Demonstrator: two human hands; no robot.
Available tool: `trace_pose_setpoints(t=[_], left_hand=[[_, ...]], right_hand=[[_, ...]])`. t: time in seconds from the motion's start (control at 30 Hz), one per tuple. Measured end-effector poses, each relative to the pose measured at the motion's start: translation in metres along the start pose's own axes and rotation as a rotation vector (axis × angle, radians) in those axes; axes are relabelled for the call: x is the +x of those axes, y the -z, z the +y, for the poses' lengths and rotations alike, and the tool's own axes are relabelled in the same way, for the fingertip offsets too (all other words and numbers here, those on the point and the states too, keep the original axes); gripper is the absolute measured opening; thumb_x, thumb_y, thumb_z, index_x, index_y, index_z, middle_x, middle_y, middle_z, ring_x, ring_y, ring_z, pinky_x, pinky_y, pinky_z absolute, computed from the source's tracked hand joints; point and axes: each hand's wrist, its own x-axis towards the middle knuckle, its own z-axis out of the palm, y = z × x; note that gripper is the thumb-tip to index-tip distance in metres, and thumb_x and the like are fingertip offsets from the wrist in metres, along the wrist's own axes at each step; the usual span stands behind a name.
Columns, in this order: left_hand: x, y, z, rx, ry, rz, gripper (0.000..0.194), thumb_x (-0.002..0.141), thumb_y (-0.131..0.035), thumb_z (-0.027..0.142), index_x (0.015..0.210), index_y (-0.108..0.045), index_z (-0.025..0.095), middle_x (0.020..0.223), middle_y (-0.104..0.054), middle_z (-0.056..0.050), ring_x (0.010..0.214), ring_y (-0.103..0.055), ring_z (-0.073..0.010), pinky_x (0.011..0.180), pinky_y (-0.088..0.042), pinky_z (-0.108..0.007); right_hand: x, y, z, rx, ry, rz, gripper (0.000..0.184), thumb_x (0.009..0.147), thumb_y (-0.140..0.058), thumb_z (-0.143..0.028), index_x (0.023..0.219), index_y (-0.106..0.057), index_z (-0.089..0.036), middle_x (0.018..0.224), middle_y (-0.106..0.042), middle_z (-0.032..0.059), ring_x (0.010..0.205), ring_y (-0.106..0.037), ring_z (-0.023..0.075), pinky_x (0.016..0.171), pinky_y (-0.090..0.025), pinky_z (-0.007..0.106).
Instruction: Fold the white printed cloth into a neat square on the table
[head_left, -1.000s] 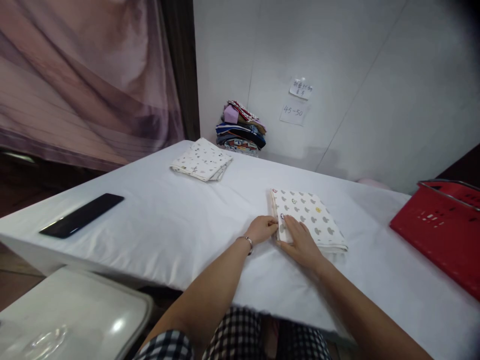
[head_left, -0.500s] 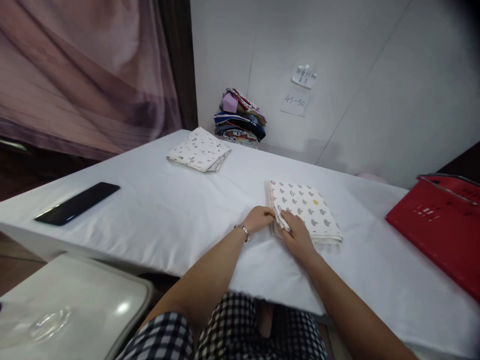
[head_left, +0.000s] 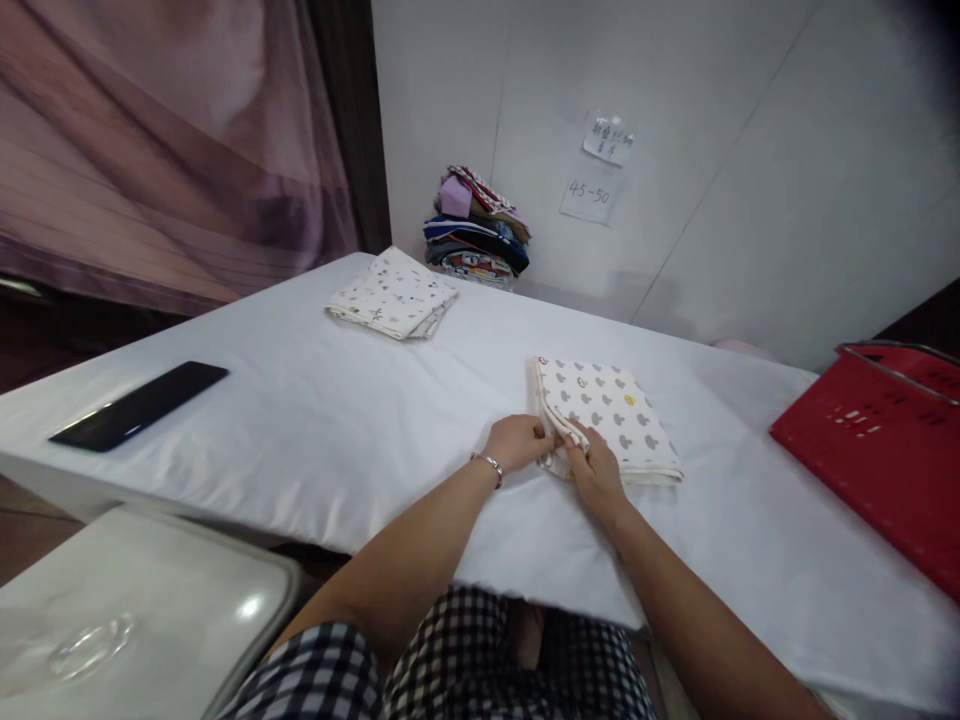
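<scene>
A folded white cloth [head_left: 611,405] printed with grey shapes and a yellow spot lies on the white-covered table [head_left: 360,420]. My left hand [head_left: 517,442], with a bracelet at the wrist, pinches the cloth's near left corner. Beside it, my right hand [head_left: 598,468] grips the upper layer at the same corner and lifts it a little. The fingertips of both hands nearly meet there, and the fold partly hides them. A second folded white cloth [head_left: 397,290] with small dark prints rests farther back on the left.
A black phone-like slab [head_left: 142,405] lies at the table's left. On the right stands a red plastic basket [head_left: 877,440]. Several folded fabrics form a stack [head_left: 478,225] by the wall, under paper notes [head_left: 589,195]. A pale stool [head_left: 150,610] is at the lower left.
The near left corner of the cloth is now raised and folded back more by my right hand. My left fingers have moved slightly right, in under the edge. The view has shifted a little.
</scene>
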Motion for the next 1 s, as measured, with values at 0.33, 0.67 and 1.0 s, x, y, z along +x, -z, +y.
trace_pose_setpoints(t=[0.33, 0.67, 1.0], left_hand=[[0.004, -0.009, -0.001, -0.3, 0.069, 0.01, 0.013, 0.065, -0.058, 0.029, 0.062, -0.062, 0.018, 0.061, -0.061, 0.002, 0.06, -0.053, -0.0117, 0.054, -0.036, -0.021], [0.007, -0.006, -0.001, -0.776, 0.045, -0.151, 0.015, 0.068, -0.053, 0.025, 0.058, -0.055, 0.014, 0.05, -0.047, 0.005, 0.049, -0.041, -0.0065, 0.052, -0.035, -0.02], [-0.001, 0.0, -0.001, -0.068, 0.0, 0.042, 0.032, 0.071, -0.057, 0.051, 0.067, -0.065, 0.02, 0.076, -0.067, -0.004, 0.074, -0.058, -0.018, 0.067, -0.039, -0.026]], right_hand=[[-0.002, 0.0, 0.001, -0.083, 0.064, -0.026, 0.04, 0.089, -0.035, -0.033, 0.124, -0.051, -0.021, 0.123, -0.057, 0.0066, 0.118, -0.048, 0.0226, 0.103, -0.032, 0.044], [-0.002, -0.003, 0.007, -0.215, 0.144, -0.104, 0.051, 0.079, -0.041, -0.022, 0.13, -0.045, -0.021, 0.128, -0.053, 0.0066, 0.122, -0.043, 0.024, 0.103, -0.03, 0.047], [-0.004, -0.002, 0.011, -0.104, -0.02, 0.042, 0.052, 0.081, -0.037, -0.025, 0.132, -0.045, -0.019, 0.1, -0.066, 0.0063, 0.093, -0.06, 0.0236, 0.08, -0.049, 0.04]])
